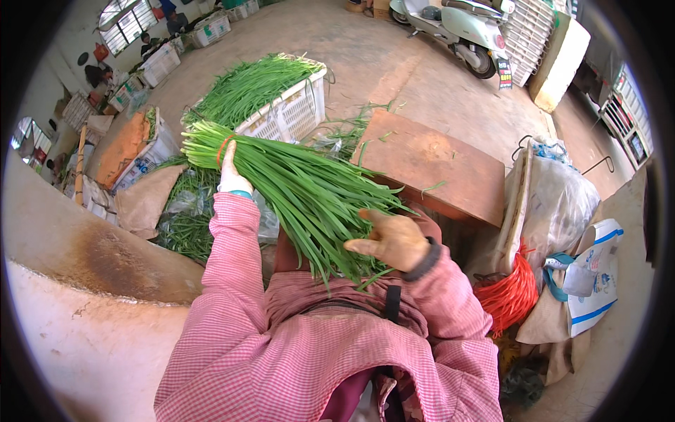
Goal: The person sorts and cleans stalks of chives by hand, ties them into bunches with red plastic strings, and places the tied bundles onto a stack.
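Note:
A large bunch of garlic chives (306, 179) lies slanted across my lap, its pale stem ends at the upper left and its green leaf tips towards me. An orange-red tie (223, 150) circles it near the stem ends. My left hand (232, 171), in a white glove, grips the bunch just below that tie; part of the hand is hidden by the leaves. At the leaf tips is my right hand (393, 240), in a tan glove, with thumb and fingers apart against the leaves. It does not appear closed on anything.
Ahead stands a white plastic crate (287, 113) heaped with chives. A wooden board (435, 163) is front right. Red ties (511, 295) hang at my right beside a plastic-wrapped bundle (559, 195). Loose leaves (190, 221) litter the left; a scooter (459, 31) and people are farther off.

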The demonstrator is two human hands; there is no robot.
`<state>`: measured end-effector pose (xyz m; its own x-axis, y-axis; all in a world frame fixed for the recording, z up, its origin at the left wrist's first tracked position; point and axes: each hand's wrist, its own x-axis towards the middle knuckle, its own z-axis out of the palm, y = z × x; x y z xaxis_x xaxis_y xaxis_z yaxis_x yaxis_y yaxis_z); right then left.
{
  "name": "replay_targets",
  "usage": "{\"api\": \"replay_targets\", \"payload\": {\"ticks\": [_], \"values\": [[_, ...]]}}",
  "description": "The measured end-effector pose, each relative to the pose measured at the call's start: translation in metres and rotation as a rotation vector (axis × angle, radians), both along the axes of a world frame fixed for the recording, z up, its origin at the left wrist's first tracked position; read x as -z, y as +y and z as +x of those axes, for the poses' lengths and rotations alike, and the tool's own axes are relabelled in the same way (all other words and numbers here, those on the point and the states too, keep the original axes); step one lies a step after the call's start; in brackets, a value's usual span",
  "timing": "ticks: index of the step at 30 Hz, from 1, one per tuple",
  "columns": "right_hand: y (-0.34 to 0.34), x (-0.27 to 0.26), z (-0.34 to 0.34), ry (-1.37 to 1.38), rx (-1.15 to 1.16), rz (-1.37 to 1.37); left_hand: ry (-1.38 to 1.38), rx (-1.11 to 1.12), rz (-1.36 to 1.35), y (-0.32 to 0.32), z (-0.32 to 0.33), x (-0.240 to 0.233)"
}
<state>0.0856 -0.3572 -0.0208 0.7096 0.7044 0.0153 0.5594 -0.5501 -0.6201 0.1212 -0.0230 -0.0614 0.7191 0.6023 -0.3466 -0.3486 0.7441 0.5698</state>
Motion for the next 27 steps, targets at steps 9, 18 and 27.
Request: {"api": "replay_targets", "payload": {"ticks": [9, 18, 27], "values": [[-0.027, 0.021, 0.001, 0.707, 0.042, 0.901, -0.045, 0.027, -0.009, 0.005, -0.003, 0.004], [0.038, 0.053, -0.018, 0.588, 0.271, 0.807, -0.060, 0.014, -0.036, 0.002, 0.003, 0.015], [0.000, 0.075, -0.035, 1.118, -0.348, 0.225, -0.109, -0.030, -0.039, 0.012, -0.010, 0.003]]}}
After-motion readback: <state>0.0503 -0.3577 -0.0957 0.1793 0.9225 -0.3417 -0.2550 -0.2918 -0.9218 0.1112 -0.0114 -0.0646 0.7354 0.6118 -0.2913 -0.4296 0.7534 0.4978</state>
